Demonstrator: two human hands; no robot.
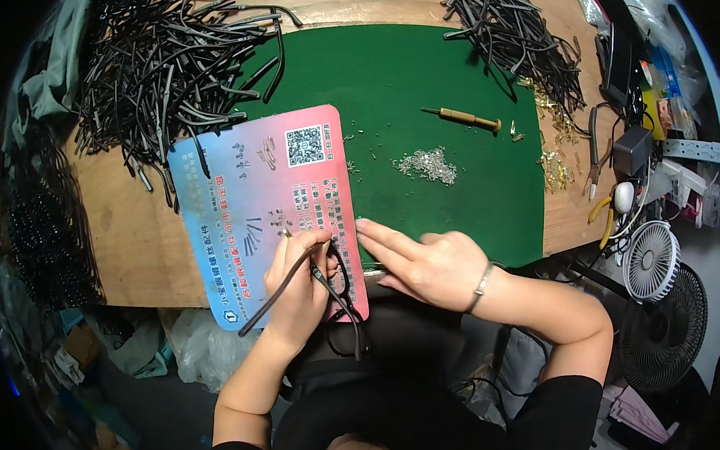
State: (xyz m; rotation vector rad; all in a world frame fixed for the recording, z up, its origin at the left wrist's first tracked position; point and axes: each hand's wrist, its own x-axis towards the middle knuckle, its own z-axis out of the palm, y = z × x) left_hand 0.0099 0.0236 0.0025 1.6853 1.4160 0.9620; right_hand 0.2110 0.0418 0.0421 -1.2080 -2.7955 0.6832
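Note:
My left hand (pixel 296 295) is closed around a dark pair of eyeglasses (pixel 339 300), over the lower right part of a blue-and-pink printed mat (pixel 200 215). One temple of the glasses slants down to the left across the hand, the other toward my body. A small brass-coloured tip shows by the fingertips; its kind I cannot make out. To the right, my right hand (pixel 436 267) has its fingers stretched out, pointing left at the mat's edge, with nothing visible in them. Small dark and metal parts (pixel 252 236) lie in groups on the printed mat.
A green work mat (pixel 468 75) bears a heap of tiny silvery parts (pixel 428 165) and a brass screwdriver (pixel 463 118). Piles of dark temples stand at the far left (pixel 164 64) and far right (pixel 512 32). Gold-coloured parts (pixel 555 169), pliers (pixel 599 219) and a white fan (pixel 651 261) are rightward.

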